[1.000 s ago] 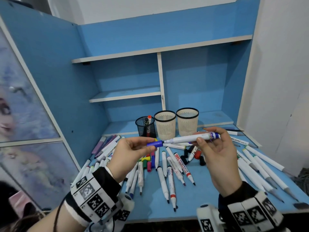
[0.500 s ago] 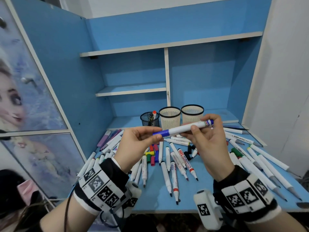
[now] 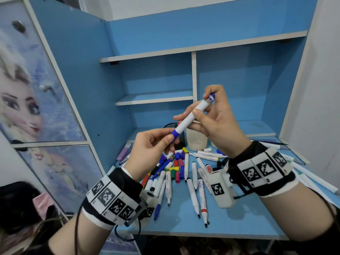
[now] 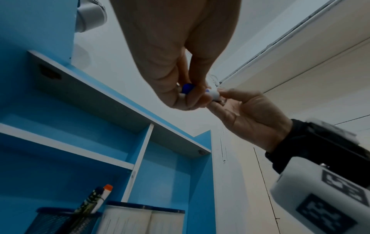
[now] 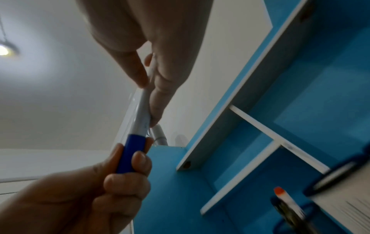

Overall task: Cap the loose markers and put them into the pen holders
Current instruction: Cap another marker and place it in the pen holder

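Note:
I hold a white marker (image 3: pixel 191 115) with a blue cap (image 3: pixel 175 134) tilted in the air above the desk. My left hand (image 3: pixel 166 142) pinches the blue cap (image 5: pixel 131 154) at the lower end. My right hand (image 3: pixel 206 107) grips the white barrel (image 5: pixel 143 110) near its upper end. Behind the hands stand a black mesh pen holder (image 3: pixel 171 125) and a cream pen holder (image 3: pixel 196 140); a further holder is hidden by my right hand. The black holder (image 4: pixel 58 221) has a pen and an orange-tipped marker (image 4: pixel 104 194) in it.
Many loose markers (image 3: pixel 193 188) and coloured caps (image 3: pixel 174 169) lie scattered over the blue desk (image 3: pixel 239 221). More white markers (image 3: pixel 312 179) lie at the right. Blue shelves (image 3: pixel 154 97) rise behind, and a picture-covered cabinet door (image 3: pixel 27 107) stands at the left.
Both hands rose with the marker. It swung from nearly level to steeply tilted, its right end up, and the view shifted closer and to the left.

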Tool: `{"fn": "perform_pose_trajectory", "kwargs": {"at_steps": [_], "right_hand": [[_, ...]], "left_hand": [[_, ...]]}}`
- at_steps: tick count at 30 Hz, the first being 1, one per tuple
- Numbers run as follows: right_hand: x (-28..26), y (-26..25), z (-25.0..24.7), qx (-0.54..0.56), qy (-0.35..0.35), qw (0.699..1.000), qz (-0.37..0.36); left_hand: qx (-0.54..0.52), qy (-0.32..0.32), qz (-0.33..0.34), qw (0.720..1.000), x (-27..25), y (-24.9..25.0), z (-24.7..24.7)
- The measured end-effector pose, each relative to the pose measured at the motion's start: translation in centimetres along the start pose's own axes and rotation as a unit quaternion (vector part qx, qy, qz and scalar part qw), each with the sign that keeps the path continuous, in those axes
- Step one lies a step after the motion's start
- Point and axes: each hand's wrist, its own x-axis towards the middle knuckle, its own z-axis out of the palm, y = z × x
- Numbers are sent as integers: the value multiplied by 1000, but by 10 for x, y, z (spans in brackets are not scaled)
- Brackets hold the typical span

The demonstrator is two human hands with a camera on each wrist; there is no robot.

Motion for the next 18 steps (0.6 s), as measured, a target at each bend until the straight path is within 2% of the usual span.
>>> {"fn": "perform_pose_trajectory", "kwargs": {"at_steps": [4, 8, 10, 13, 15, 18], "right_hand": [[11, 19, 5, -34, 2, 999, 42], [32, 38, 15, -112, 11, 994, 10], [46, 47, 17, -160, 16, 987, -10], [67, 59, 17, -229, 14, 973, -26], [80, 69, 17, -271, 24, 962, -31], [96, 87, 12, -338, 40, 940, -26]], "left_hand": [[71, 8, -42, 997, 6, -11, -15], [204, 23, -74, 976, 22, -36, -47], [287, -38, -108, 951, 25, -50, -62], [435, -168, -147, 872, 23, -72, -76], [476, -229, -159, 834, 21, -84, -81], [494, -300, -165, 799, 22, -95, -83]]}}
